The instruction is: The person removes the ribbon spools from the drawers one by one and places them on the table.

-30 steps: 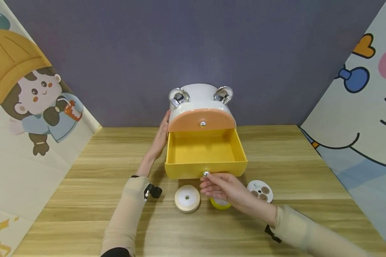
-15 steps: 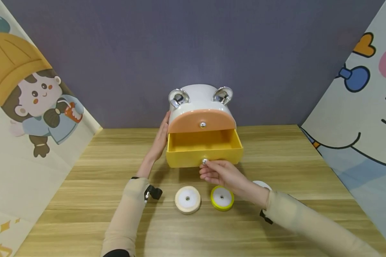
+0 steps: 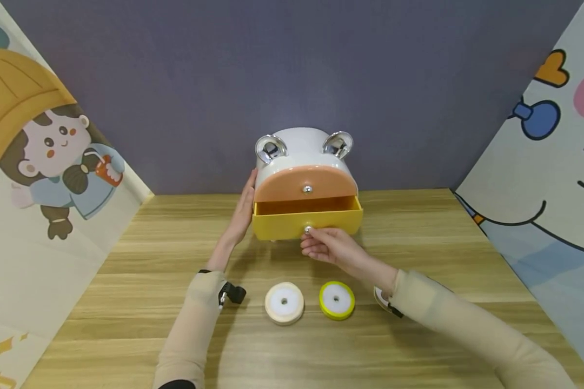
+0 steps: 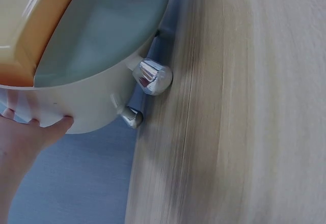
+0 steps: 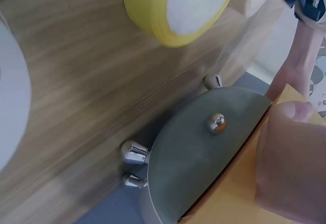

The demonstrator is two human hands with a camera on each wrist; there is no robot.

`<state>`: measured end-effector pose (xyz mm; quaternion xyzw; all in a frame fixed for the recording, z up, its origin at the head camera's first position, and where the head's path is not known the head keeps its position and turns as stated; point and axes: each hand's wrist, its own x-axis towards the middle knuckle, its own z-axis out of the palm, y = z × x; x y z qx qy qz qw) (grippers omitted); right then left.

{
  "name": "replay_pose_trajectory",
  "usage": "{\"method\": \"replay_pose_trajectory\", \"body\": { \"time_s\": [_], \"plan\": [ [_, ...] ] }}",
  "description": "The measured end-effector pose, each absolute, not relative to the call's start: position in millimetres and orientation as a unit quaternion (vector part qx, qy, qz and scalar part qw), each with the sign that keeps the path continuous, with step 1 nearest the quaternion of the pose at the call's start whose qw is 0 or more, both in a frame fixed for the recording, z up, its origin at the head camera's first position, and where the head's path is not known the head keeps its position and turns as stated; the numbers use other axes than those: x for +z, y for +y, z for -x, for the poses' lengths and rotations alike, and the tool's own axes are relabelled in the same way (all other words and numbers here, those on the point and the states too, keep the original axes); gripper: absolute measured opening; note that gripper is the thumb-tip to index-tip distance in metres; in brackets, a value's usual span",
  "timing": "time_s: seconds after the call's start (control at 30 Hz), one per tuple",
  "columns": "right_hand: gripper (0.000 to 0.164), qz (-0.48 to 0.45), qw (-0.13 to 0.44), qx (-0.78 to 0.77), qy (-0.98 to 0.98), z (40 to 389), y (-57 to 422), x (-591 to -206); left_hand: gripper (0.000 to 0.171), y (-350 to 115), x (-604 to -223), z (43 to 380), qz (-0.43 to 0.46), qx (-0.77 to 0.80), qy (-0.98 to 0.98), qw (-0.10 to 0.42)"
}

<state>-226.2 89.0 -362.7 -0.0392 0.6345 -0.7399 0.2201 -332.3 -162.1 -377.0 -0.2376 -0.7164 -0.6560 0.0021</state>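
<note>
A small rounded white drawer cabinet (image 3: 304, 143) with silver ears stands at the back of the table. My left hand (image 3: 240, 216) rests along its left side, fingers straight; the left wrist view shows those fingertips on the white wall. With thumb and fingers, my right hand (image 3: 336, 249) pinches the silver knob (image 3: 308, 230) of the yellow drawer (image 3: 274, 227), which stands partly pulled out. Above it the orange drawer (image 3: 284, 186) is closed. A grey-green lower drawer (image 5: 188, 163), also closed, shows in the wrist views; the yellow drawer hides it in the head view.
On the wooden table (image 3: 141, 292) lie a cream-edged roll (image 3: 277, 303) and a yellow-edged roll (image 3: 331, 305), both with white faces. A third white disc (image 3: 380, 298) is partly covered by the right sleeve. A grey-blue panel (image 3: 199, 97) stands behind the cabinet.
The yellow drawer has slid inward, away from the viewer, with my right hand on its knob throughout. The yellow-edged roll has come into full view. My left hand has stayed in place.
</note>
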Motion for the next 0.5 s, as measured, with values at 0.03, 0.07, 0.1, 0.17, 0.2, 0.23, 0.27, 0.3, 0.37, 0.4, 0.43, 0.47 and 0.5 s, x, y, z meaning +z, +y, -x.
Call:
{"method": "replay_pose_trajectory", "body": {
  "time_s": [0.03,0.07,0.1,0.17,0.2,0.23,0.27,0.3,0.37,0.4,0.43,0.47,0.5],
  "plan": [
    [0.032,0.039,0.22,-0.74,0.635,228,89,-363,0.052,-162,-377,332,0.238,-0.656,-0.716,0.003],
    [0.033,0.039,0.22,-0.74,0.635,231,89,-363,0.052,-162,-377,332,0.24,-0.656,-0.715,0.004],
    [0.035,0.038,0.22,-0.74,0.635,233,89,-363,0.052,-162,-377,332,0.242,-0.656,-0.715,0.005],
    [0.039,0.034,0.222,-0.742,0.632,238,89,-363,0.052,-161,-378,331,0.243,-0.656,-0.715,0.004],
    [0.042,0.034,0.223,-0.742,0.631,240,89,-363,0.052,-161,-377,331,0.243,-0.656,-0.715,0.003],
    [0.043,0.034,0.224,-0.742,0.631,242,89,-363,0.052,-161,-377,331,0.241,-0.655,-0.716,0.002],
    [0.044,0.033,0.226,-0.743,0.629,244,90,-362,0.052,-161,-377,331,0.24,-0.656,-0.716,0.002],
    [0.044,0.033,0.228,-0.743,0.629,246,90,-362,0.052,-161,-377,331,0.239,-0.655,-0.717,0.002],
    [0.043,0.035,0.233,-0.744,0.625,249,90,-362,0.052,-161,-377,331,0.235,-0.653,-0.72,0.004],
    [0.041,0.036,0.235,-0.745,0.624,251,90,-362,0.052,-161,-376,330,0.234,-0.651,-0.722,0.006],
    [0.039,0.036,0.236,-0.745,0.622,252,91,-362,0.052,-161,-376,330,0.233,-0.651,-0.723,0.007],
    [0.038,0.035,0.237,-0.747,0.621,254,91,-361,0.052,-161,-376,330,0.233,-0.65,-0.723,0.008],
    [0.036,0.035,0.238,-0.748,0.619,255,91,-361,0.051,-160,-376,331,0.232,-0.65,-0.724,0.007]
  ]
}}
